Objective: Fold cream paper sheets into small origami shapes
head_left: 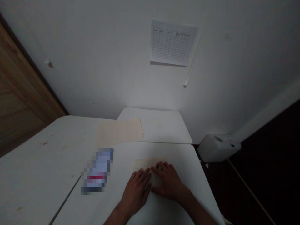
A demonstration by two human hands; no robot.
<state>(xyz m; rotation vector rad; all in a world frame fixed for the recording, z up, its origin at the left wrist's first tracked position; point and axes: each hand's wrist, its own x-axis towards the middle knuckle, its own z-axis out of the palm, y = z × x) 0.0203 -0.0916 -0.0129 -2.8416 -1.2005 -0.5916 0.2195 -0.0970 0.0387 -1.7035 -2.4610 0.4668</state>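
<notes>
Head view: one small cream sheet lies flat on the white table. Its long axis runs left to right, and its far strip shows just beyond the fingertips. Two hands rest on it. The left hand and right hand are both spread flat, palms down, fingers extended and close together, gripping nothing. Bare tabletop lies beyond the hands. One larger cream sheet lies well beyond them and to the left. One blurred-out item sits left of the left hand, apart from it. The table edge runs near, to the right of the right hand. One white container stands past that edge.
</notes>
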